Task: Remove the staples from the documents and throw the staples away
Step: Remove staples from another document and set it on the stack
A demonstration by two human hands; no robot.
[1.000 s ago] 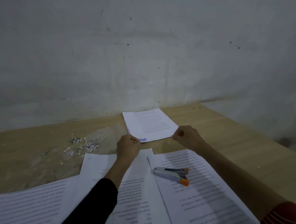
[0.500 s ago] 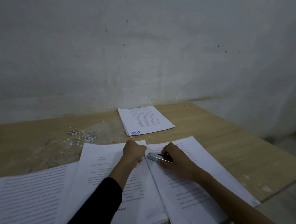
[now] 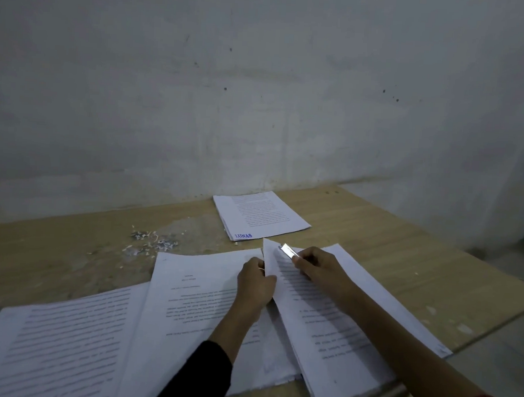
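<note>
Working document: the right-hand document (image 3: 357,321) lies on the table (image 3: 410,236) at its near right edge, partly over the middle document (image 3: 195,298). The left hand (image 3: 254,284) pinches this document's left margin near the top corner, fingers curled round the paper, so the corner stands lifted off the sheets below; probable reason: to hold the bound corner taut and give the tool room to work. The right hand (image 3: 322,272) grips the staple remover (image 3: 288,250), fingers closed round its body, with the bright metal nose laid on that raised corner. The staple itself is too small to make out; I judge it sits under the nose. A heap of pulled staples (image 3: 152,242) mixed with paper scraps lies well apart, far left on the bare wood, apparently a collecting spot before disposal, so throwing away is not yet done. The stamped stack (image 3: 262,218) lies squared near the wall, likely the finished pile. The left document (image 3: 59,342) and the middle one wait nearest the person, presumably unprocessed.
</note>
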